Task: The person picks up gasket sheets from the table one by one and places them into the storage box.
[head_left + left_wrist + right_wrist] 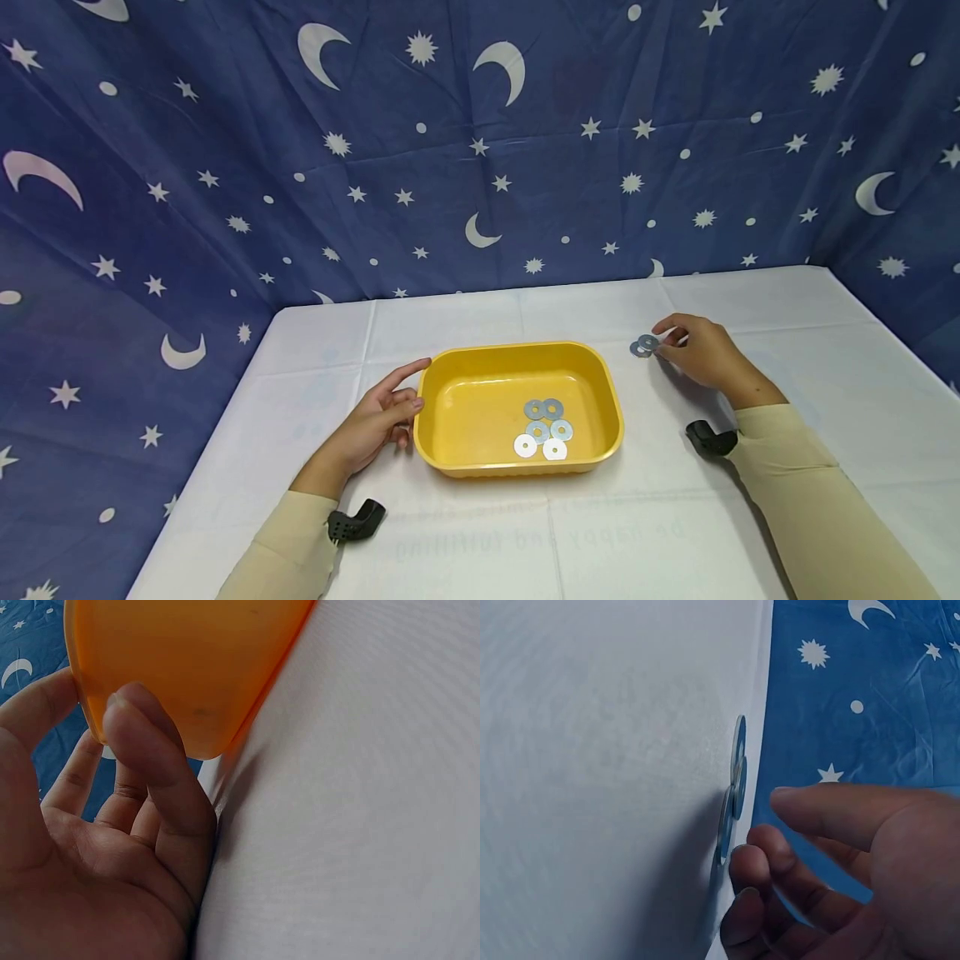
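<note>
A yellow tray (517, 347) stands mid-table and holds several flat metal washers (545, 427). My left hand (405, 393) lies open beside the tray's left end. In the left wrist view, the straight fingers of the left hand (142, 772) touch the outer wall of the tray (187, 660). A few loose washers (643, 345) lie overlapping on the cloth to the right of the tray. My right hand (675, 342) is at them. Seen from the right wrist, its curled fingertips (744, 862) are right beside the loose washers (735, 784), while the thumb stays apart and grips nothing.
A white cloth (825, 392) covers the table, whose edges run along the left, right and back. A blue star-and-moon backdrop (480, 150) hangs close behind and at both sides. Black wrist mounts (356, 521) (708, 439) sit on both beige sleeves.
</note>
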`<action>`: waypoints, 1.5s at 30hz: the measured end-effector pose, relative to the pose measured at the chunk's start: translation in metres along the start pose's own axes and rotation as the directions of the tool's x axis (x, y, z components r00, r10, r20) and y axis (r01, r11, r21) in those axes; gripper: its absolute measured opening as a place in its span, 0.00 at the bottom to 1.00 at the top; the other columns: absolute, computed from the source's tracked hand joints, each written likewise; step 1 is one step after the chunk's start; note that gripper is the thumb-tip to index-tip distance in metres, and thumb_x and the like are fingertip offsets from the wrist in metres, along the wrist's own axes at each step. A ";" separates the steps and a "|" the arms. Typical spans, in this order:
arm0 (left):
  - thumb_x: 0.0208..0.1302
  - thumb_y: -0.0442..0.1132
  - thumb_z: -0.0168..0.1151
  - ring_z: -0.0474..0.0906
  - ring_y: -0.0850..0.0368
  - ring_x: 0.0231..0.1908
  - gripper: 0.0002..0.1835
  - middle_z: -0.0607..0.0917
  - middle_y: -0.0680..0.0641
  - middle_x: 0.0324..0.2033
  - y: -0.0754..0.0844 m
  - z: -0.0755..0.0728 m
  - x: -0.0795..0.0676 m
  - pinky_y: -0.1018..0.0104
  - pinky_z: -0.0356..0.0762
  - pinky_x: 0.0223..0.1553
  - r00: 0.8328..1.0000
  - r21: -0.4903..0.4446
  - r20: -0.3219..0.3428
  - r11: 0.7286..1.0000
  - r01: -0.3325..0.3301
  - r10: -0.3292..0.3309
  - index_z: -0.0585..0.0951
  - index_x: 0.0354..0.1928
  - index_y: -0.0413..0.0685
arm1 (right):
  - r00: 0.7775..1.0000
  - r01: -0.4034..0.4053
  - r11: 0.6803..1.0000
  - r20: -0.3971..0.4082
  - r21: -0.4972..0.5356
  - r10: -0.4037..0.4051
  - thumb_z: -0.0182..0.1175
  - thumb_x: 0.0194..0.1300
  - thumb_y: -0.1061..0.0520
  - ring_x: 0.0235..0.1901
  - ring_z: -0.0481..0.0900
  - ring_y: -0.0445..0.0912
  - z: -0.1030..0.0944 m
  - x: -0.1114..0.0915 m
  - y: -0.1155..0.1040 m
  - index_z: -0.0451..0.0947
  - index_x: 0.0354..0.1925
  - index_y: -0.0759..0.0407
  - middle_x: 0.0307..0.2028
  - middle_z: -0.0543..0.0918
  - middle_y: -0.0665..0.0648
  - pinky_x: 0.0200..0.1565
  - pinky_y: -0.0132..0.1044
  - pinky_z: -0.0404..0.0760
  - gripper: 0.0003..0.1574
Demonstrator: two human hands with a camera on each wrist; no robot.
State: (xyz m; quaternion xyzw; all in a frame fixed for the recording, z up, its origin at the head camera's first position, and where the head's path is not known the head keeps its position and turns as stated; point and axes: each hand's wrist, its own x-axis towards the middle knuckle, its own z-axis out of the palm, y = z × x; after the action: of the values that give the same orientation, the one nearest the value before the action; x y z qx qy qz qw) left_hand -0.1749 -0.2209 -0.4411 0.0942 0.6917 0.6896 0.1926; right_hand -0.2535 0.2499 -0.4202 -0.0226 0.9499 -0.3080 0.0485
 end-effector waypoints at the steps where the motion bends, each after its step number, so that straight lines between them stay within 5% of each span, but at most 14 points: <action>1: 0.73 0.40 0.59 0.77 0.61 0.23 0.34 0.79 0.54 0.33 0.000 0.000 0.000 0.72 0.78 0.21 1.000 0.000 0.001 1.000 -0.001 0.001 0.59 0.77 0.60 | 1.000 -0.008 1.000 0.007 -0.004 0.008 0.59 0.68 0.61 0.34 0.76 0.52 0.000 0.000 0.001 0.76 0.56 0.63 0.42 0.78 0.66 0.32 0.35 0.78 0.19; 21: 0.73 0.40 0.58 0.77 0.60 0.23 0.33 0.79 0.54 0.33 0.000 -0.001 0.000 0.72 0.78 0.21 1.000 0.003 0.000 1.000 0.001 -0.001 0.59 0.76 0.59 | 0.993 -0.038 0.996 0.105 -0.086 0.047 0.60 0.69 0.54 0.33 0.72 0.51 -0.001 0.002 0.011 0.74 0.55 0.64 0.35 0.74 0.62 0.33 0.38 0.72 0.21; 45: 0.74 0.39 0.57 0.77 0.61 0.24 0.32 0.80 0.52 0.34 -0.001 -0.002 0.002 0.72 0.77 0.21 1.000 0.010 -0.018 1.000 0.018 -0.018 0.60 0.76 0.61 | 0.988 0.003 0.999 0.157 -0.041 0.003 0.65 0.65 0.57 0.32 0.71 0.50 -0.005 0.004 0.018 0.74 0.50 0.66 0.33 0.73 0.60 0.31 0.37 0.71 0.19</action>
State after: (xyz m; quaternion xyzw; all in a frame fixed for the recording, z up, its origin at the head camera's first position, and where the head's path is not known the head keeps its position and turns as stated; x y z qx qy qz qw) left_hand -0.1768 -0.2216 -0.4422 0.0829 0.6976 0.6852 0.1922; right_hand -0.2582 0.2666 -0.4270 -0.0479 0.9493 -0.2857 0.1225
